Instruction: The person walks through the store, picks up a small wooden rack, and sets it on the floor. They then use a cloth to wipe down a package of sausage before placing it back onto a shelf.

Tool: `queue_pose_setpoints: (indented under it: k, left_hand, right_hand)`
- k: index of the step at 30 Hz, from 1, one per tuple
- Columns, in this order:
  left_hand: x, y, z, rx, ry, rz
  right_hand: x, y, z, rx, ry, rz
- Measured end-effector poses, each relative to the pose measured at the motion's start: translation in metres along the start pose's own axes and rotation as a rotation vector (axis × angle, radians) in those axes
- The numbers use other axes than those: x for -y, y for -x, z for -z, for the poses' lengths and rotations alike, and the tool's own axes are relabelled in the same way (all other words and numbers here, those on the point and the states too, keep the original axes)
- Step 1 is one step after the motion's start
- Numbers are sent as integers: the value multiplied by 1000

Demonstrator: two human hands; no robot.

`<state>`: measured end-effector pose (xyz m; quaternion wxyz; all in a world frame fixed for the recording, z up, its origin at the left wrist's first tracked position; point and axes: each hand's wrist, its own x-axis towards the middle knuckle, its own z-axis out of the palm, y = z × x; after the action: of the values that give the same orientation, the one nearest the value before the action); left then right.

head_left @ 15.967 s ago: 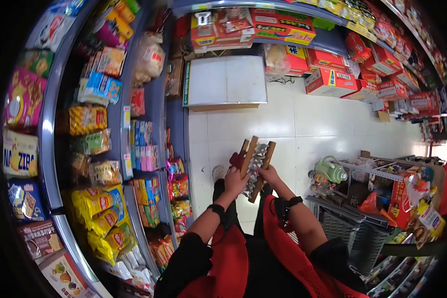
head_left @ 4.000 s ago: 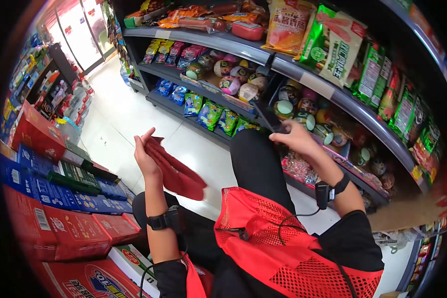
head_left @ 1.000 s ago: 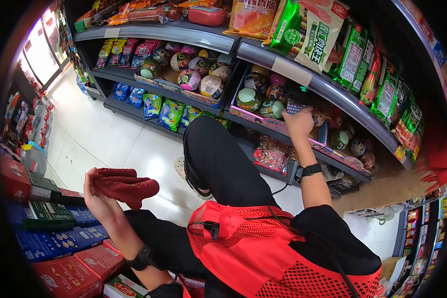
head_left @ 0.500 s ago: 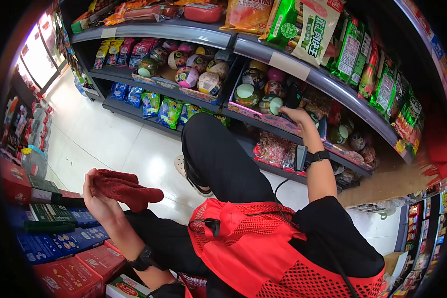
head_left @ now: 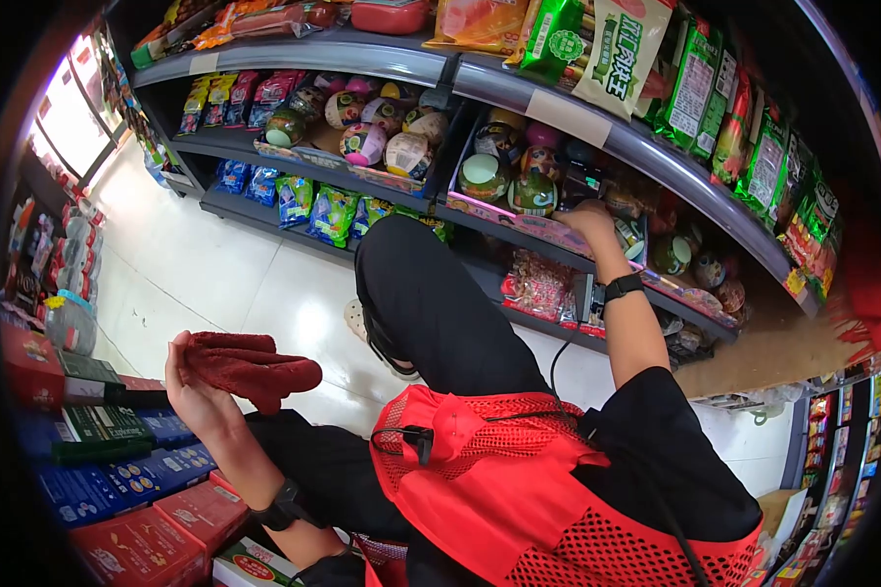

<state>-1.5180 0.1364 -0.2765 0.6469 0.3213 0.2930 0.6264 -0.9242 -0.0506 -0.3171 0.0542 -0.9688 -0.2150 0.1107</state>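
My left hand [head_left: 206, 396] holds a folded dark red cloth [head_left: 250, 370] out at the lower left, over the floor. My right hand [head_left: 585, 223] reaches into a pink-edged display box [head_left: 519, 220] on the middle shelf; its fingertips are hidden among dark items, so its grip does not show. Just left of that hand sits a round capsule ball [head_left: 533, 194] with a printed wrap. A second ball with a pale green top [head_left: 485, 178] lies farther left. Other balls, including a magenta one [head_left: 541, 134], stand behind them.
Above my right hand runs the upper shelf's edge [head_left: 570, 117], with green snack packs [head_left: 690, 93] on it. A neighbouring box of capsule balls [head_left: 409, 157] is to the left. Bagged sweets [head_left: 333, 217] line the bottom shelf. Stacked red boxes [head_left: 137, 548] stand at my lower left.
My right hand has moved off the pale-topped ball and slightly right, deeper into the box. That ball now sits turned among the others. My left hand and the cloth stay put.
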Motion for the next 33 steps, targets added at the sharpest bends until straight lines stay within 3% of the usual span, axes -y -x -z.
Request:
queue_pose_setpoints:
  k: [6, 12, 15, 18, 21, 23, 24, 26, 28, 30, 33]
  left_hand:
    - [3, -1, -4, 25, -10, 14]
    - [5, -3, -1, 9, -19, 10]
    - [1, 1, -11, -14, -105, -12]
    - [-2, 8, -26, 100, -267, -47]
    - [2, 18, -44, 28, -519, -265]
    - [2, 19, -46, 36, -539, -296]
    - [3, 19, -45, 39, -550, -310]
    - [5, 16, -41, 30, -558, -314]
    - [8, 14, -36, 26, -554, -315]
    - [8, 11, -32, 23, -511, -279]
    - [6, 10, -29, -24, -521, -277]
  right_hand:
    - [3, 9, -7, -176, 40, -70]
    - [-9, 11, 10, 79, -83, 88]
    - [-16, 19, 4, -130, -56, 136]
    - [-2, 55, 17, -476, -1, 91]
    - [29, 119, 35, -639, -409, 380]
    - [44, 145, 27, -328, -658, 615]
    - [55, 164, 25, -51, -769, 722]
    - [79, 208, 15, 330, -751, 1036]
    - [103, 246, -8, 351, -531, 1545]
    - [114, 287, -51, 454, -374, 1736]
    - [123, 309, -122, 952, 96, 1410]
